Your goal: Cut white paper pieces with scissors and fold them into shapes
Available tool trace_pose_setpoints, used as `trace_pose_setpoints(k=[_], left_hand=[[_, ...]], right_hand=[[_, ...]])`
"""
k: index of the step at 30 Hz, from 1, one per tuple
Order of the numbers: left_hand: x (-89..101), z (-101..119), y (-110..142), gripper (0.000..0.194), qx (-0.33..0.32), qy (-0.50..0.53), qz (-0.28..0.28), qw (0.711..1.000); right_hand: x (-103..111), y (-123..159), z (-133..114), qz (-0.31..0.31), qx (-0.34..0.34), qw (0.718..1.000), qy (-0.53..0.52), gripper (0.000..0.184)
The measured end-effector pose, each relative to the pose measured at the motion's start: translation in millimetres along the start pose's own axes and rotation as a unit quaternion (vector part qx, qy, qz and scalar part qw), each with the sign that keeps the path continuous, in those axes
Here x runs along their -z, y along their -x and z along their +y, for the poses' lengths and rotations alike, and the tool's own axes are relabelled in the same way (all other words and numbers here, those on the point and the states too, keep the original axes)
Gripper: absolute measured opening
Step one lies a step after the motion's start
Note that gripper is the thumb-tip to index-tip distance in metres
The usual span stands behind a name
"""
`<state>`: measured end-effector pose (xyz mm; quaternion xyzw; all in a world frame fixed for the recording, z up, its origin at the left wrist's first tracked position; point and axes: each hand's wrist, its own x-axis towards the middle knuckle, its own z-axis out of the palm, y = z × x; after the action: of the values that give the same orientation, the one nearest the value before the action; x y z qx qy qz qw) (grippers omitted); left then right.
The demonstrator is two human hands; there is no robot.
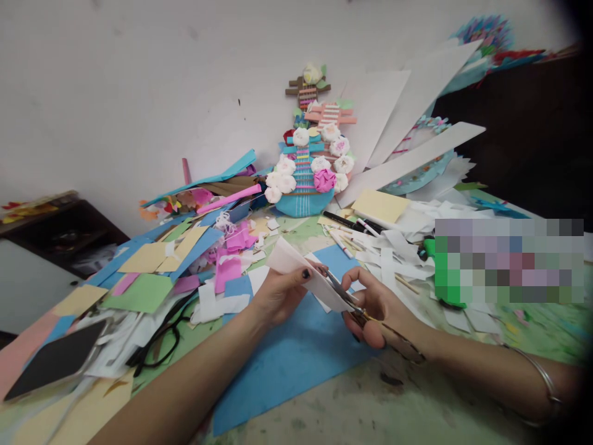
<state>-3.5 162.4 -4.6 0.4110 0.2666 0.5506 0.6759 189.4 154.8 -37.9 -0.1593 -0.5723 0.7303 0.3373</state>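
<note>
My left hand (290,293) pinches a strip of white paper (296,262) between thumb and fingers, tilted above the table. A pair of scissors (340,286) is in my right hand (382,306), its fingers through and around the handles. The scissor blades lie along the right edge of the white paper; whether they are cutting into it I cannot tell. Below both hands lies a large sheet of blue paper (291,371). Part of the scissor handles is hidden by my right fingers.
Paper scraps in several colours, a tablet-like dark panel (58,358) and black glasses (160,352) lie at left. Pens (343,220) and white strips (389,266) lie at right. Behind stands a blue paper instrument (303,201) with paper flowers, against the wall.
</note>
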Motion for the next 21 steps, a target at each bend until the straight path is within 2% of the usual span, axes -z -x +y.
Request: trace_pose_setpoints(k=[7,16,21], left_hand=[[1.9,1,0,0.023,-0.003,-0.041,-0.005,0.999],[-0.1,1,-1,0.023,-0.009,-0.092,0.003,0.996],[-4.4,-5,1,0.023,0.015,-0.091,0.012,0.996]], right_hand=[[-5,2,-9,0.015,-0.032,0.999,0.033,0.070],[-8,2,-12,0.012,-0.031,0.999,0.035,0.069],[-8,3,-12,0.024,-0.033,0.998,0.044,0.071]])
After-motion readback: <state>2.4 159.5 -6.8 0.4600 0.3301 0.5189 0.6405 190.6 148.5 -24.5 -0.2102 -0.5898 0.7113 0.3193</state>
